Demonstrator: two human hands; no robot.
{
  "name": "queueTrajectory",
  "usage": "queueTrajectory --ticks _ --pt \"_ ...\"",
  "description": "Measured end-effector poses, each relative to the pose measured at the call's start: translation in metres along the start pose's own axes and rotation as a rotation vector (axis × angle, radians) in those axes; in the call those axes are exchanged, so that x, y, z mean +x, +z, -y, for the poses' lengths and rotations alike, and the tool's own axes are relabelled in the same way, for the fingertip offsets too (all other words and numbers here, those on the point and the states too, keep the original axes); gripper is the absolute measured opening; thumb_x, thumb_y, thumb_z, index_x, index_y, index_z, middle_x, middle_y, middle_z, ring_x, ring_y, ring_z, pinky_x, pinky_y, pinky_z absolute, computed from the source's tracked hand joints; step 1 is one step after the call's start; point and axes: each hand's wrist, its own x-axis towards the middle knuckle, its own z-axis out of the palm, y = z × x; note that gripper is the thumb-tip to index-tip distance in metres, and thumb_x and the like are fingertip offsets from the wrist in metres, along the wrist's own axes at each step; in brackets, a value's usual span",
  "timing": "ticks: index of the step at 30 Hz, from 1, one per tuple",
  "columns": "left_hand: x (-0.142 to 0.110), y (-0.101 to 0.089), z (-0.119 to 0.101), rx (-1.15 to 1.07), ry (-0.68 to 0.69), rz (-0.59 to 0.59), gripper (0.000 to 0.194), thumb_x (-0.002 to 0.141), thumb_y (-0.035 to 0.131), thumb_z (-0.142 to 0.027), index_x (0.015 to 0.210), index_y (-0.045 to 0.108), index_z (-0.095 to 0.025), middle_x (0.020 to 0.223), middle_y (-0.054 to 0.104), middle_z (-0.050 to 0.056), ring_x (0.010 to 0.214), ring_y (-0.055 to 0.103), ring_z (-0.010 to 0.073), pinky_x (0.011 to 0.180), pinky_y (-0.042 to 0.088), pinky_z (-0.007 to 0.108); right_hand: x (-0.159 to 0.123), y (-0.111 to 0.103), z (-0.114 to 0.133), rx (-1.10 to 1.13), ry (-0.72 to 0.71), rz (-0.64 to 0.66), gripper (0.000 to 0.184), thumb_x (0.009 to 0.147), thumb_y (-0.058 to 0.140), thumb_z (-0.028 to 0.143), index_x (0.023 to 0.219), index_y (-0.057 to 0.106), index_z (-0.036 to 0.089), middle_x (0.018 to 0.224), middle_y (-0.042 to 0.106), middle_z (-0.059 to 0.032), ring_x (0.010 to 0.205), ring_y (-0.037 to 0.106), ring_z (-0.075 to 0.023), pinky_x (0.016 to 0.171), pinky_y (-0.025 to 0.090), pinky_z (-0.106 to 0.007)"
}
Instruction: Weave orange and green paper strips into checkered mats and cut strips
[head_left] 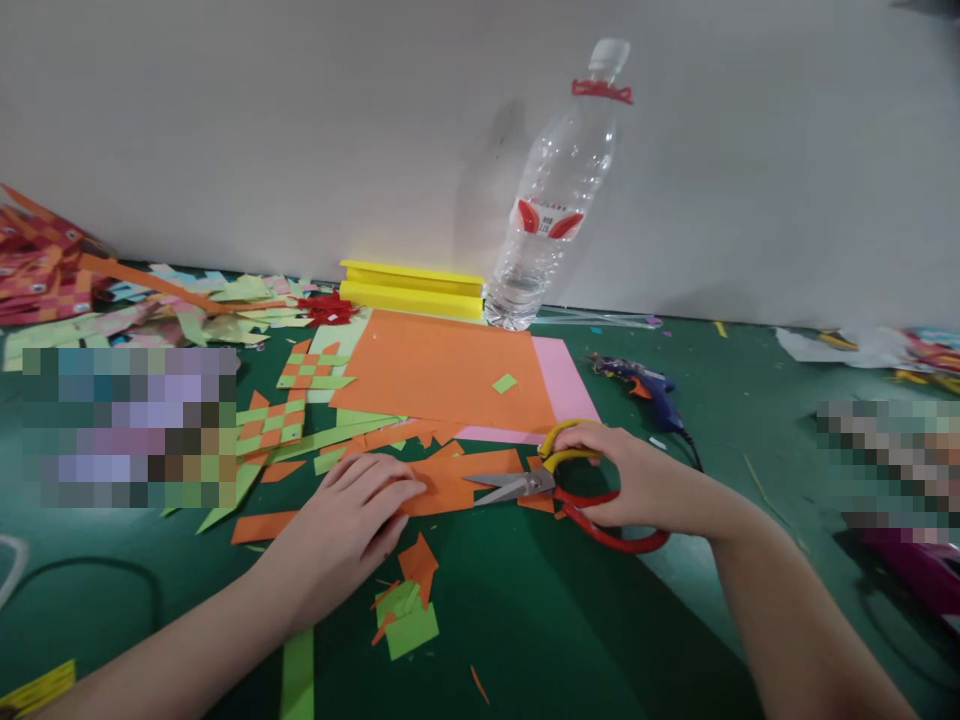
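Observation:
My left hand (360, 510) is closed, with its fingers over the left part of an orange paper strip (444, 482) low above the green table. My right hand (637, 482) grips a pair of scissors (536, 484) with one yellow and one red handle loop. The blades are apart and point left at the right part of the strip; the upper blade lies over the paper. Orange and green paper scraps (409, 615) lie just in front of my left hand. Beyond the hands is a large orange sheet (442, 365) with a small green square (505, 383) on it.
A tilted-looking plastic bottle (551, 190) stands by the wall, beside a folded yellow strip (412, 290). A blue glue gun (652, 395) with a cord lies to the right. Woven green and orange paper pieces (270, 425) and a scrap pile (217, 300) occupy the left.

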Motion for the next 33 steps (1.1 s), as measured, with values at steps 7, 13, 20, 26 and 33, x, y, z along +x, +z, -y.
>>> queueTrajectory --ticks 7,13,20,26,33 --pt "0.001 -0.001 -0.001 0.021 0.003 -0.023 0.027 0.098 0.040 -0.017 0.120 0.054 -0.022 0.117 0.063 0.007 0.111 0.056 0.0227 0.096 0.047 0.042 -0.002 0.000 -0.008 -0.016 0.029 -0.006 0.042 0.065 0.066 0.018 0.104 0.064 0.030 0.121 0.067 -0.0011 0.110 0.064 -0.0241 0.094 0.055 -0.039" --pt "0.002 -0.003 -0.002 0.054 0.004 -0.037 0.028 0.098 0.037 -0.017 0.121 0.053 -0.022 0.117 0.063 0.008 0.110 0.057 0.0229 0.094 0.048 0.041 0.000 0.006 -0.003 -0.031 -0.001 -0.022 0.042 0.068 0.068 0.021 0.109 0.064 0.032 0.124 0.064 -0.0009 0.114 0.062 -0.0239 0.097 0.052 -0.040" --pt "0.002 -0.004 -0.001 0.093 -0.008 0.063 0.046 0.095 0.032 -0.007 0.133 0.049 -0.027 0.126 0.058 0.008 0.118 0.053 0.0239 0.097 0.048 0.045 0.006 0.011 0.002 0.026 -0.036 -0.011 0.046 0.067 0.069 0.023 0.112 0.064 0.030 0.126 0.063 -0.0032 0.120 0.058 -0.0264 0.104 0.048 -0.041" --pt "0.000 -0.001 0.000 0.131 -0.027 0.128 0.053 0.091 0.032 -0.003 0.133 0.053 -0.029 0.134 0.053 0.008 0.126 0.047 0.0269 0.100 0.048 0.050 0.009 0.013 0.006 0.017 -0.060 0.002 0.045 0.068 0.069 0.022 0.112 0.064 0.030 0.128 0.062 -0.0038 0.124 0.055 -0.0275 0.104 0.048 -0.042" --pt "-0.001 0.000 0.001 0.169 -0.013 0.152 0.067 0.081 0.031 0.005 0.135 0.053 -0.029 0.140 0.051 0.008 0.131 0.044 0.0282 0.102 0.046 0.052 0.009 0.013 0.004 -0.002 -0.080 -0.003 0.045 0.069 0.068 0.023 0.114 0.064 0.029 0.130 0.061 -0.0045 0.126 0.054 -0.0278 0.105 0.047 -0.043"
